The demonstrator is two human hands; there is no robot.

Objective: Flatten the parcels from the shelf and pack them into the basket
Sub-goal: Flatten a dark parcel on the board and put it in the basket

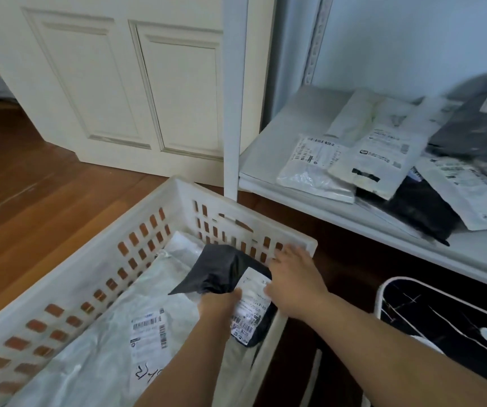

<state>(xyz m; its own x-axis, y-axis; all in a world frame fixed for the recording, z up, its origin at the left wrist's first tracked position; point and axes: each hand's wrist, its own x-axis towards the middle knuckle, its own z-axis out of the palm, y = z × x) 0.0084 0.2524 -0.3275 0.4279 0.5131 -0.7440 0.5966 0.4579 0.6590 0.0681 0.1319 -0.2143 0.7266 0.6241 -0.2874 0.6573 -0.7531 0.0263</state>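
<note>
Wood floor (45, 186) bears basket (160, 198); shelf (280, 148) bears parcels (377, 160)

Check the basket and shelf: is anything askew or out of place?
The dark parcel stands bunched and tilted against the basket's right wall, not flat on the white parcels; both hands are on it. On the shelf the remaining parcels lie overlapping, some crooked.

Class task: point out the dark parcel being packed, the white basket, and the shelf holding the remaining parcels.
dark parcel (221, 270): head view, its grey plastic upper part.
white basket (177, 186): head view, far rim.
shelf (268, 148): head view, bare left surface.
</note>
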